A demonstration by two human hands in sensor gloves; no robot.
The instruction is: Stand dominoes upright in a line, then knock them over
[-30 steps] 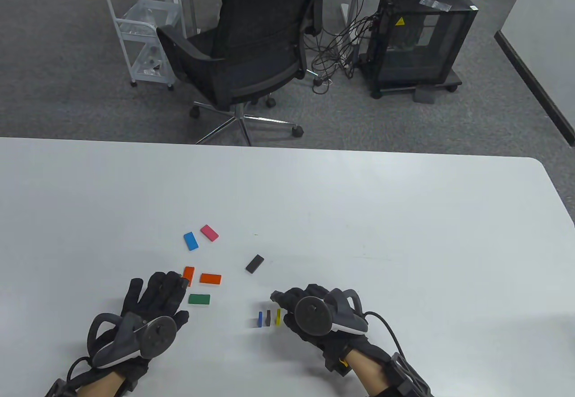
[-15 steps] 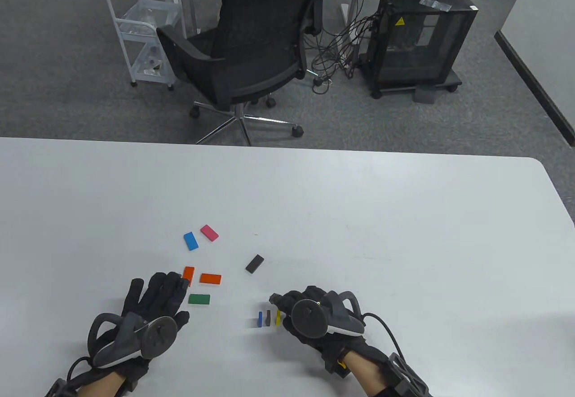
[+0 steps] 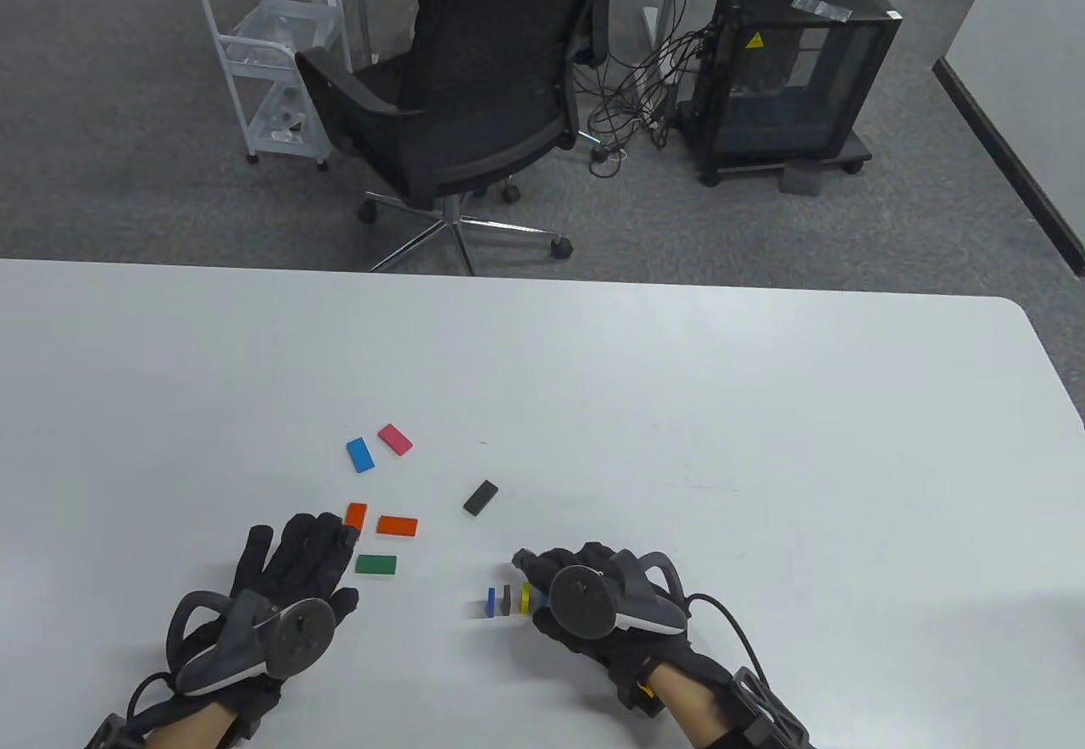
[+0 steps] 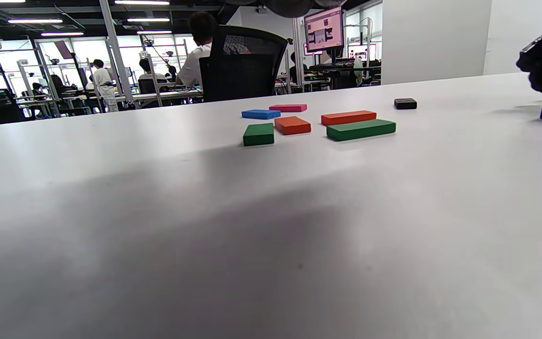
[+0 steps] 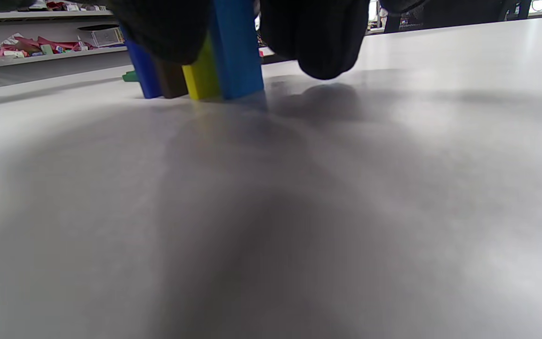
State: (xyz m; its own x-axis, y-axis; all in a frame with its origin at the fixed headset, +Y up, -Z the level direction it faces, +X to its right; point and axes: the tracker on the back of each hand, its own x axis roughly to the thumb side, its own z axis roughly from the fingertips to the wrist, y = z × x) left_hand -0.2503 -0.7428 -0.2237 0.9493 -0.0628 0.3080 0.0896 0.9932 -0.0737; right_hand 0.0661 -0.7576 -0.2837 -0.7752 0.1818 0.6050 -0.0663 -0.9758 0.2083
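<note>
Right hand [image 3: 593, 605] sits at the table's [image 3: 678, 410] near edge, at about 5 o'clock, fingers curled over the row's right end and closed on a blue domino [image 5: 235, 52] planted upright beside the yellow one [image 3: 525, 598]. Left of those stand the dark domino [image 3: 506, 601] and another blue [image 3: 491, 602]. Compared with a second ago the right hand has nudged slightly left (barely a shuffle); the row hasn't budged. Left hand [image 3: 288, 579] rests flat at 7 o'clock, fingers spread and relaxed, one fingertip touching an orange domino [image 3: 356, 517]. Farther out, lying flat: green [image 3: 375, 564], orange [image 3: 397, 525], black [image 3: 481, 497], blue [image 3: 360, 454], pink [image 3: 395, 439].
</note>
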